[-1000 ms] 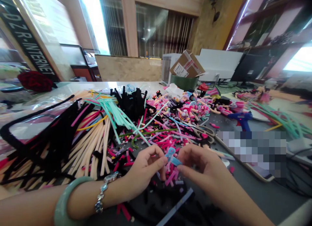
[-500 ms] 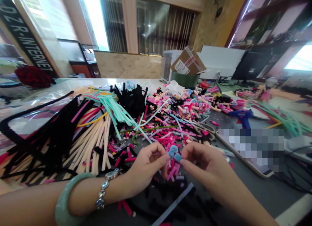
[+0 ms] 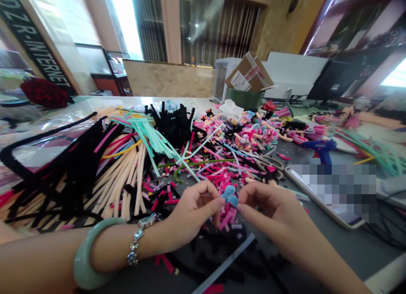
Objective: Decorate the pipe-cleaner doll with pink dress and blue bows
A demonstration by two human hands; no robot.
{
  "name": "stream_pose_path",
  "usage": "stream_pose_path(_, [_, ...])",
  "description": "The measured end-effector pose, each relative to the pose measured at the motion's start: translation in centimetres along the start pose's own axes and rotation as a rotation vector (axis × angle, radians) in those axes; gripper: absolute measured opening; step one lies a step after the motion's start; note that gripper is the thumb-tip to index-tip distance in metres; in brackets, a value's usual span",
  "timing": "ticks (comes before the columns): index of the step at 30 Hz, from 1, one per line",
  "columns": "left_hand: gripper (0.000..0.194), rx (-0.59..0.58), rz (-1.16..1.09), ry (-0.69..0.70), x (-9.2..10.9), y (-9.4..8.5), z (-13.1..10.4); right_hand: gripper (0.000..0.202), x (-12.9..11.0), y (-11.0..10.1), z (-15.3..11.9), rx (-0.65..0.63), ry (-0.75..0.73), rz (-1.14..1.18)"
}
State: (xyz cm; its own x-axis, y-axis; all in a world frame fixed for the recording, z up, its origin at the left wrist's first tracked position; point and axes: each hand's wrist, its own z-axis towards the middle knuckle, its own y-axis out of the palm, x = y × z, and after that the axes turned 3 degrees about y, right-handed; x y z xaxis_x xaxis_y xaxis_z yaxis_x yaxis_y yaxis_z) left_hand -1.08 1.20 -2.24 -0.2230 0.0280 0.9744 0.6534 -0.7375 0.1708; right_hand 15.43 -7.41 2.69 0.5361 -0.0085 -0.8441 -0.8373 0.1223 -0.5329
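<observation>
A small blue fuzzy piece (image 3: 230, 194) with rounded lobes is between my two hands, above scattered pink cuttings (image 3: 222, 173). My left hand (image 3: 198, 209) pinches its left side between thumb and forefinger. On its right side, the thumb and forefinger of my right hand (image 3: 269, 205) are closed on the same piece, at its lower lobe. The fingertips of both hands are close together, with only the blue piece between them. Below them a pale grey-blue strip (image 3: 225, 264) lies slantwise on the dark table (image 3: 339, 254).
Bundles of beige (image 3: 127, 175), mint (image 3: 152, 137) and black strips (image 3: 171, 127) cover the left and middle. Small dolls (image 3: 256, 135) are heaped behind. To the right are scissors (image 3: 269, 163), a blue glue gun (image 3: 322, 147), a phone (image 3: 323, 201) and dark cables (image 3: 390, 218).
The blue parts, slightly apart before, now touch as one lobed piece. Both hands keep their pinch. The whole view has shifted slightly.
</observation>
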Motion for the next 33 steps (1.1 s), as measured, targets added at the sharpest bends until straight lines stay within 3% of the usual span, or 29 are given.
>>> stream_pose_path(22, [0.022,-0.011,-0.024,0.011,-0.1,0.07,-0.06,0.011,0.25,0.26,0.23,0.041,0.055,-0.049])
stream_pose_path(33, [0.02,-0.016,-0.002,0.003,-0.29,-0.1,-0.14,0.01,-0.11,0.35,0.38,0.025,0.098,0.058])
